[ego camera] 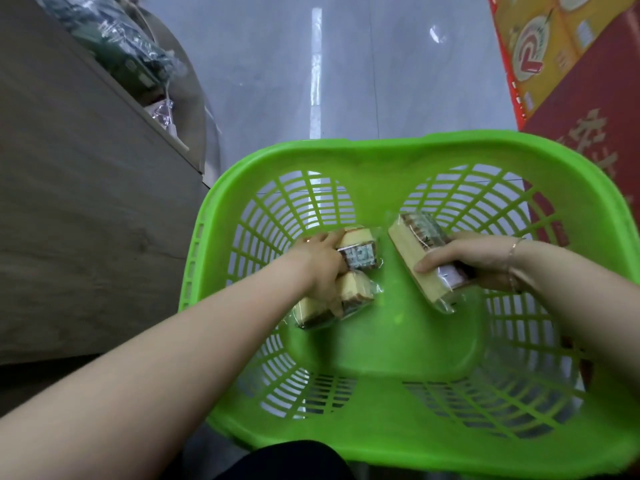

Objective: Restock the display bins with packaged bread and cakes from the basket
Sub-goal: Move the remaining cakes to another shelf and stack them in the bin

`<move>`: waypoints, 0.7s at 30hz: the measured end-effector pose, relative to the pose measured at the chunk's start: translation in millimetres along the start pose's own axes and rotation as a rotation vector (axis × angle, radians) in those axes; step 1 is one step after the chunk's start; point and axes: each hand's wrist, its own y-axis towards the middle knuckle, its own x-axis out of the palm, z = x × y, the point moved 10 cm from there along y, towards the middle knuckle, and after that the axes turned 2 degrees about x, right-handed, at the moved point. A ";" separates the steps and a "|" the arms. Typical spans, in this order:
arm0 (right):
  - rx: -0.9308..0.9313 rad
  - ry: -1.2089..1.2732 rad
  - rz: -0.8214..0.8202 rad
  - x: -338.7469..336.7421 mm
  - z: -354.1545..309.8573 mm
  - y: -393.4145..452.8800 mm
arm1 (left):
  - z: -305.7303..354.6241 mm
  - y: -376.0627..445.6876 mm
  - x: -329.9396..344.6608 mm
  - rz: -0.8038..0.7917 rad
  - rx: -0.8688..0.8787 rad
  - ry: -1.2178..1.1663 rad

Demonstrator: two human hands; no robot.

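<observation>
A bright green plastic basket (408, 157) with slotted walls fills the lower right of the head view. Inside it, my left hand (320, 268) reaches down onto wrapped cake slices: one packet (358, 251) lies under my fingertips and another (353, 292) sits just below, my fingers curled around them. My right hand (474, 261) grips a longer wrapped cake packet (412, 251), lifted and tilted above the basket floor, thumb on its near edge.
A grey wooden display bin (86, 188) stands at the left, with green-wrapped packets (128, 53) in its top. Red and yellow cartons (568, 64) are stacked at the right. Grey shop floor (277, 64) runs ahead between them.
</observation>
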 end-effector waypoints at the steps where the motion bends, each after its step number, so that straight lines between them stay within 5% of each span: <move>1: 0.006 0.010 -0.007 2.8 1.9 0.0 | 2.3 -2.2 5.8 -0.006 -0.006 -0.008; 7: 0.005 -0.117 0.085 4.5 0.8 7.8 | 18.6 -23.6 33.5 -0.126 -0.057 -0.087; 13: -0.417 -0.930 0.372 35.8 -72.3 15.4 | 30.3 -34.0 42.4 -0.146 -0.035 -0.126; 17: -0.728 -1.404 0.382 97.7 -113.3 21.0 | 27.4 -22.3 50.3 -0.159 -0.074 -0.099; 21: -0.728 -1.643 0.336 128.6 -121.4 45.1 | 24.6 -14.1 68.1 -0.172 -0.091 -0.205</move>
